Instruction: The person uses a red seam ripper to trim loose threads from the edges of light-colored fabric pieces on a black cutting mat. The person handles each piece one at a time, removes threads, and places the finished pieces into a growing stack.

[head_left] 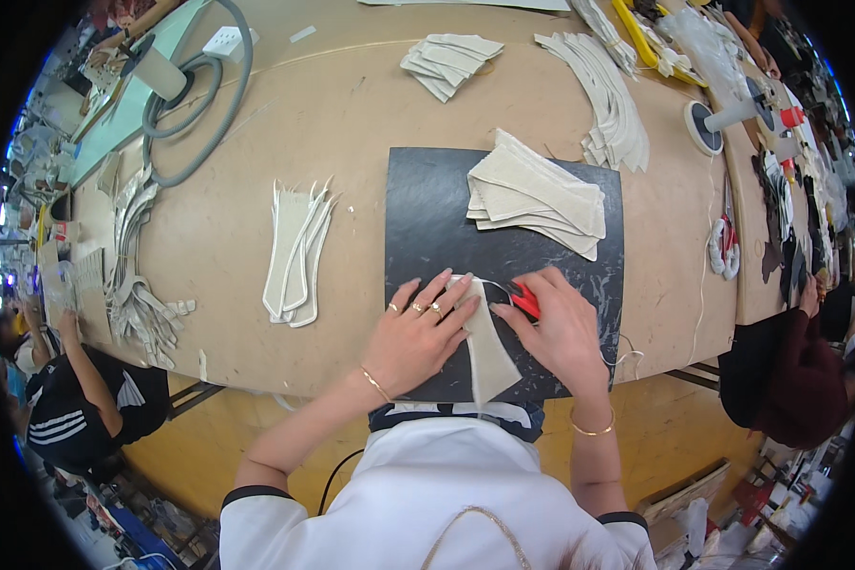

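A cream, flared fabric-like piece (491, 359) lies near the front edge of a black mat (423, 209). My left hand (418, 334) rests on its left side and top, fingers stretched out and slightly apart. Close by, my right hand (568, 332) is closed around a small red-handled tool (526, 301), at the piece's upper right edge. The tool's working end is too small to make out. A thin white cord or edging runs along the top of the piece toward the tool. Farther up the mat sits a fanned stack of similar cream pieces (539, 198).
Left of the mat are several white-edged pieces (297, 256); more cream stacks (449, 62) and long strips (603, 104) lie at the back. Red-handled scissors (724, 249) lie on the right. A grey hose (242, 95) curls at back left. Other people work at both sides.
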Demonstrator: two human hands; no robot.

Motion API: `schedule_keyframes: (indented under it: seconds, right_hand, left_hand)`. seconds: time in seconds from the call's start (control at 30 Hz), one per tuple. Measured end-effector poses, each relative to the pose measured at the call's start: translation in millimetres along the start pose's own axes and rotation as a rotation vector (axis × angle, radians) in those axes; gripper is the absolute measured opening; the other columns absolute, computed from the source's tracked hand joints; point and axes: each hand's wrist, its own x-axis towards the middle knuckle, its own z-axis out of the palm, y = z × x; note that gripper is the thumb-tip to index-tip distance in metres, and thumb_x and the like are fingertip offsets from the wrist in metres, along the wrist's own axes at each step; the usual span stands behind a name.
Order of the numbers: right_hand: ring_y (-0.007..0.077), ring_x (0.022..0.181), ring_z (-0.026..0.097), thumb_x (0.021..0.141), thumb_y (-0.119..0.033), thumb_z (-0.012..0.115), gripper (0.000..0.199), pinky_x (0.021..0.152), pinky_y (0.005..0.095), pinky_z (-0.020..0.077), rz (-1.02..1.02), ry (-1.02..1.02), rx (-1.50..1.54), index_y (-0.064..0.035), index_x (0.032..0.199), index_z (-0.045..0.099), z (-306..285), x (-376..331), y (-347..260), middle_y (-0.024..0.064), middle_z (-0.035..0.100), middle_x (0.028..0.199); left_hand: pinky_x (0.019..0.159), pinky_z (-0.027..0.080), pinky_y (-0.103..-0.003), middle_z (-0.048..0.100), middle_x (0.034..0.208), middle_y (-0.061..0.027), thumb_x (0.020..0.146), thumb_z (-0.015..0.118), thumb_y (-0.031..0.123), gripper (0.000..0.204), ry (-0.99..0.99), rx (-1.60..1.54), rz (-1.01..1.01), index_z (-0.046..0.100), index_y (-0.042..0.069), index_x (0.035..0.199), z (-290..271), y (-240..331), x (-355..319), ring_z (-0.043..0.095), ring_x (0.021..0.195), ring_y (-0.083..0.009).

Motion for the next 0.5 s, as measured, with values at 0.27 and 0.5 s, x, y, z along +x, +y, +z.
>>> schedule_keyframes:
  seconds: [0.27, 0.5]
  right_hand:
    - [0.037, 0.078, 0.065, 0.087, -0.023, 0.068, 0.025, 0.068, 0.042, 0.0496, 0.018, -0.211, -0.045, 0.0, 0.096, 0.064, 0, 33, -19, 0.0178, 0.066, 0.08]
    - [0.038, 0.069, 0.065, 0.086, -0.025, 0.07, 0.025, 0.06, 0.0433, 0.0494, 0.075, -0.354, 0.034, -0.0003, 0.086, 0.066, 2, 40, -22, 0.0186, 0.065, 0.071]
  left_hand:
    - [0.092, 0.039, -0.04, 0.057, 0.133, -0.0093, 0.081, 0.072, 0.014, 0.039, 0.307, -0.147, -0.383, 0.065, 0.01, 0.12, 21, 48, -4, 0.056, 0.109, -0.029]
    - [0.087, 0.04, -0.039, 0.059, 0.125, -0.0058, 0.077, 0.078, 0.014, 0.037, 0.312, -0.091, -0.257, 0.068, 0.011, 0.113, 21, 13, -8, 0.056, 0.101, -0.0255]
